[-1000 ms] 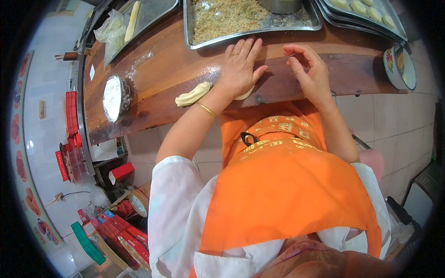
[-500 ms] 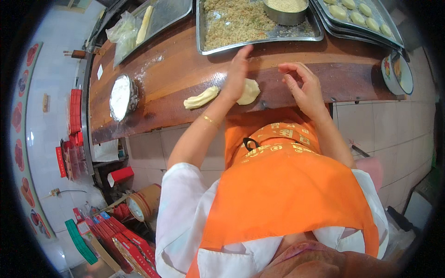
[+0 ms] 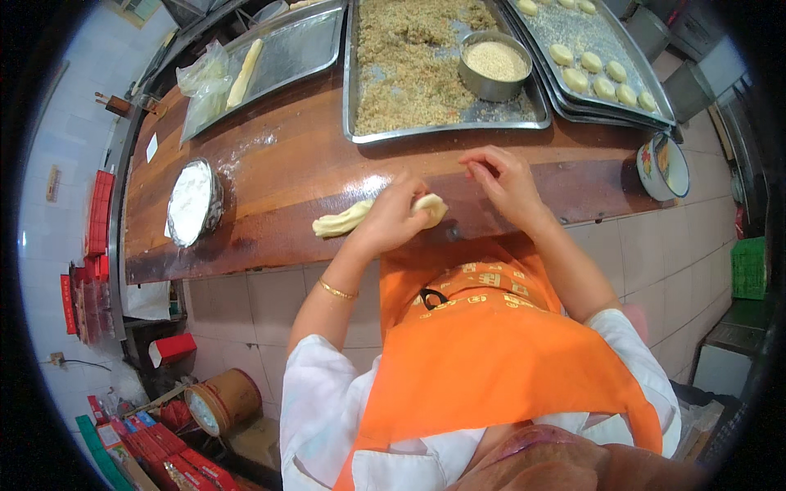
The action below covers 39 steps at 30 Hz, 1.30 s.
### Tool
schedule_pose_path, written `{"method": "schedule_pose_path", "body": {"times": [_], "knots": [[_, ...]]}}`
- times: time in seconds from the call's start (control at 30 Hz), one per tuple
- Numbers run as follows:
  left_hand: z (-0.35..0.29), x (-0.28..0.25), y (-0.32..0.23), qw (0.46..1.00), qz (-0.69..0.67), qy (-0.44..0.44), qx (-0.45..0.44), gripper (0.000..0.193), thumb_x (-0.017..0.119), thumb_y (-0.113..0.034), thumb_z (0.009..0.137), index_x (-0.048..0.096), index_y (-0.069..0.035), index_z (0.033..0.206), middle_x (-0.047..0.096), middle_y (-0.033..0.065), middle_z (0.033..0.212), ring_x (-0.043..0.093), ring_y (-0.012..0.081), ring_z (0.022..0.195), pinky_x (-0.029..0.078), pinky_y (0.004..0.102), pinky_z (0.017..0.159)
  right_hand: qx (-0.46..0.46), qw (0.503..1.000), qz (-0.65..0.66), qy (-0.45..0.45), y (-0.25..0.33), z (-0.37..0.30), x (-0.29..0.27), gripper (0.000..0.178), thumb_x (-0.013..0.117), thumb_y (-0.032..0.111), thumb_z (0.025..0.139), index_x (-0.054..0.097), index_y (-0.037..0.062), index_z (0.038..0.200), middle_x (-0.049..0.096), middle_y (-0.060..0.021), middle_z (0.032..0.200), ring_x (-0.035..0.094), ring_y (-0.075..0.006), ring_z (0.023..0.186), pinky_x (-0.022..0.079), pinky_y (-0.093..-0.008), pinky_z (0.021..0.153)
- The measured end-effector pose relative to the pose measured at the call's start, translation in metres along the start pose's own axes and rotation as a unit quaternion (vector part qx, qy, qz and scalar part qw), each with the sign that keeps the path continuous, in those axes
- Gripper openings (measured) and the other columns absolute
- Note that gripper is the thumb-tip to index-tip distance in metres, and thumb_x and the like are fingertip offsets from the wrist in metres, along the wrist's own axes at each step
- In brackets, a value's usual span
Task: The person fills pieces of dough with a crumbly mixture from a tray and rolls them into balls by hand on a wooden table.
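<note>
On the wooden tabletop, my left hand (image 3: 396, 214) has its fingers curled over a pale flattened piece of dough (image 3: 434, 209), gripping its edge, which is lifted a little. Part of that dough is hidden by the fingers. Just left of the hand lies a short roll of dough (image 3: 340, 221), its right end behind my wrist. My right hand (image 3: 506, 182) hovers to the right of the flattened dough, fingers bent and thumb apart, with nothing visible in it.
A large tray of crumbly filling (image 3: 409, 74) holds a metal bowl of pale seeds (image 3: 495, 64). Stacked trays (image 3: 610, 45) carry dough rounds at the far right. A bowl of white flour (image 3: 191, 200) stands left, an enamel bowl (image 3: 663, 169) right. A dough strip (image 3: 244, 75) lies on another tray.
My left hand has gone from stretched flat over the dough to curled around its edge. My right hand stays raised beside it. The whole view has shifted, showing more of the trays.
</note>
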State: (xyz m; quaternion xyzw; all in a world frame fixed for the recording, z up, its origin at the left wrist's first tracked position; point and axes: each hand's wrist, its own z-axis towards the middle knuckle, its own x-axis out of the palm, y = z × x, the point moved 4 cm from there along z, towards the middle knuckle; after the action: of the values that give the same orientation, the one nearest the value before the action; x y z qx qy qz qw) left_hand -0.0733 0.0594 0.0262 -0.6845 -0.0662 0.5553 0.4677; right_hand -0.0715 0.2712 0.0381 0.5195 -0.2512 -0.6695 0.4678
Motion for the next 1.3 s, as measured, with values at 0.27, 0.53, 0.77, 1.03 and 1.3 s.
{"method": "schedule_pose_path", "body": {"times": [0.27, 0.53, 0.77, 1.03, 1.3], "knots": [[0.002, 0.038, 0.019, 0.640, -0.767, -0.045, -0.032, 0.040, 0.050, -0.009, 0.096, 0.045, 0.002, 0.134, 0.057, 0.0317, 0.127, 0.060, 0.0449, 0.117, 0.055, 0.0517, 0.096, 0.036, 0.890, -0.408, 0.201, -0.056, 0.144, 0.009, 0.043, 0.079, 0.031, 0.075, 0.069, -0.0032, 0.099, 0.068, -0.0277, 0.093, 0.067, -0.0417, 0.091, 0.053, -0.0450, 0.080], [-0.017, 0.048, 0.025, 0.601, -0.792, -0.085, -0.065, 0.031, 0.050, -0.008, 0.097, 0.049, 0.003, 0.126, 0.062, 0.0269, 0.122, 0.063, 0.0385, 0.115, 0.056, 0.0460, 0.094, 0.036, 0.924, -0.315, 0.214, -0.079, 0.191, 0.078, 0.036, 0.067, 0.017, 0.080, 0.064, -0.0042, 0.109, 0.065, -0.0303, 0.106, 0.063, -0.0436, 0.104, 0.051, -0.0462, 0.092], [-0.033, 0.040, 0.027, 0.610, -0.783, -0.101, -0.065, 0.031, 0.050, -0.010, 0.097, 0.050, 0.003, 0.126, 0.063, 0.0263, 0.119, 0.065, 0.0393, 0.110, 0.055, 0.0455, 0.094, 0.008, 0.864, -0.485, 0.136, -0.061, 0.206, 0.105, 0.063, 0.048, 0.050, 0.100, 0.041, 0.0032, 0.142, 0.050, -0.0305, 0.133, 0.060, -0.0442, 0.111, 0.051, -0.0490, 0.093], [-0.031, 0.038, 0.026, 0.617, -0.777, -0.100, -0.078, 0.031, 0.048, -0.009, 0.097, 0.050, 0.004, 0.125, 0.064, 0.0252, 0.117, 0.065, 0.0372, 0.109, 0.055, 0.0443, 0.094, -0.140, 0.859, -0.451, 0.198, -0.048, 0.198, 0.131, 0.039, 0.056, 0.040, 0.097, 0.060, 0.0015, 0.105, 0.065, -0.0216, 0.091, 0.067, -0.0416, 0.076, 0.055, -0.0511, 0.069], [-0.041, 0.040, 0.027, 0.591, -0.797, -0.100, -0.073, 0.033, 0.049, -0.009, 0.097, 0.050, 0.004, 0.126, 0.063, 0.0253, 0.119, 0.065, 0.0363, 0.107, 0.055, 0.0453, 0.093, 0.022, 0.945, -0.325, 0.038, -0.095, 0.224, 0.082, 0.043, 0.046, 0.042, 0.102, 0.063, 0.0026, 0.100, 0.070, -0.0183, 0.096, 0.063, -0.0278, 0.070, 0.049, -0.0417, 0.060]]}}
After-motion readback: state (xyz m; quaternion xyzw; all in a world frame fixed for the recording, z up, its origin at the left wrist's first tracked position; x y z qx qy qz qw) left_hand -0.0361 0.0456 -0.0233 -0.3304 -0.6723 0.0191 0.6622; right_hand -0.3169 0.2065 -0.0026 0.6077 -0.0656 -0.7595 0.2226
